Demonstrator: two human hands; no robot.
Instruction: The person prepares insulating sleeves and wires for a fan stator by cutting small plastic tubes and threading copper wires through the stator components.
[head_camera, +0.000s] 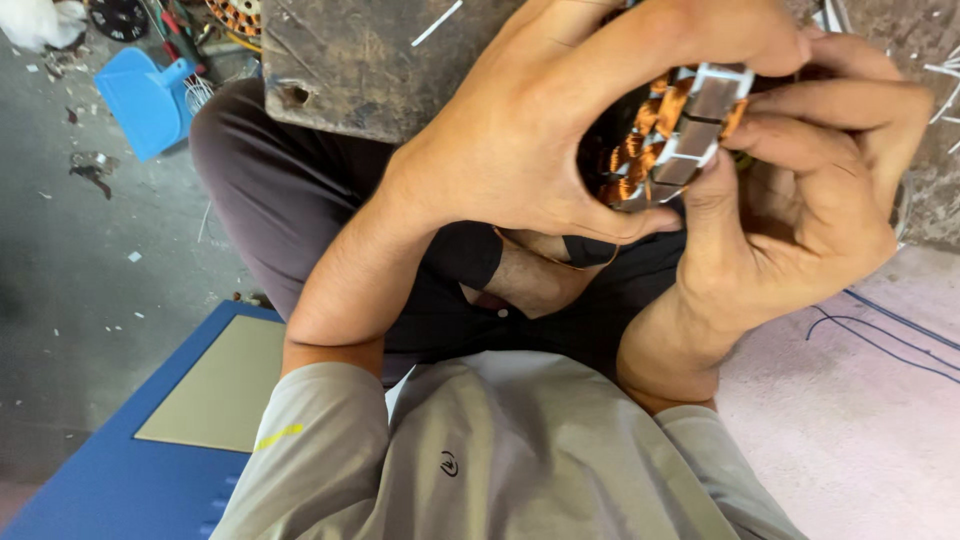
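Note:
A round motor stator (672, 135) with copper wire coils and grey metal teeth is held up close to the camera between both hands. My left hand (540, 130) wraps over its left side and top, the thumb under its lower edge. My right hand (810, 200) grips its right side, thumb pressed on the teeth, fingers curled around the back. Most of the stator is hidden by my fingers.
A worn wooden block (350, 60) lies just beyond my knees. A blue plastic scoop (150, 100) and tools lie on the grey floor at top left. A blue mat (120, 470) is at lower left, pink cloth (850, 420) with thin blue wires at right.

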